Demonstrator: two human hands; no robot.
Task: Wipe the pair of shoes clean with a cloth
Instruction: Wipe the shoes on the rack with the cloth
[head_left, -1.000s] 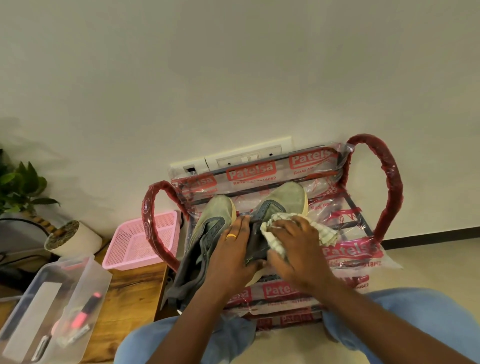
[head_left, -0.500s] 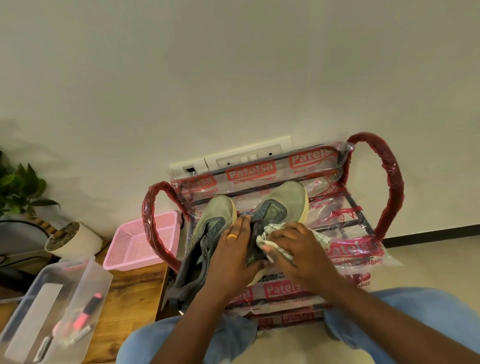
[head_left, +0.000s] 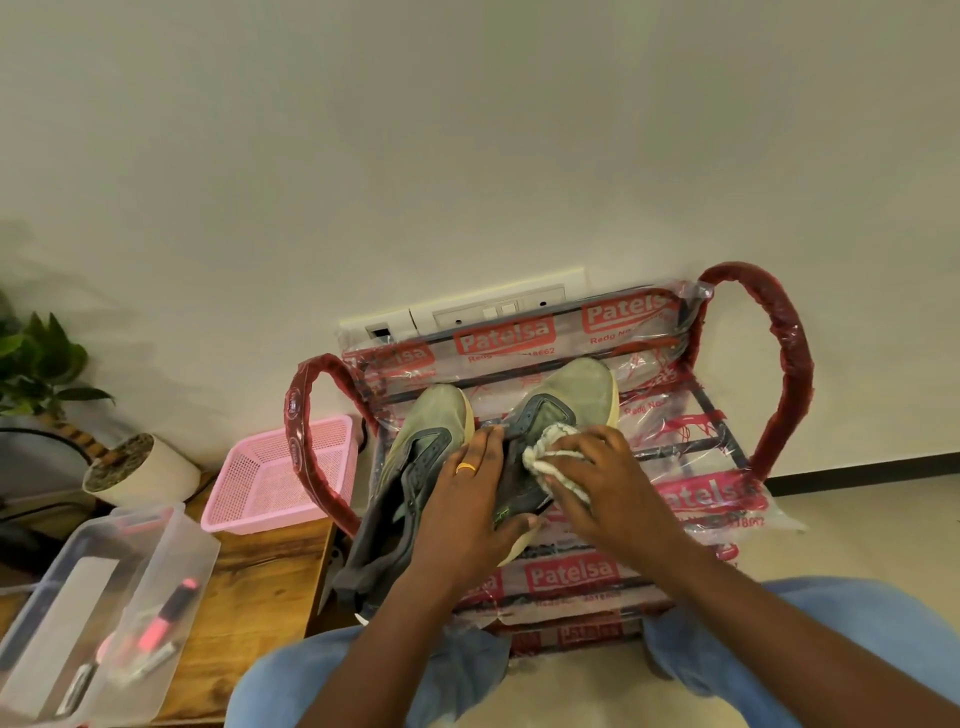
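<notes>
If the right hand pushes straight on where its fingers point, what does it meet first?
Probably the fingertips of the left hand, resting on the same shoe just beyond the cloth; depth unclear.

Soft, even indoor light, moderately bright. The plant leaves a faint, diffuse shadow on the pale wall. Plastic wrap shows white glare streaks. The left hand, right hand, cloth and shoe are sharp at centre. The clear box at lower left looks soft, and wide-angle distortion bends lines near the edges.
</notes>
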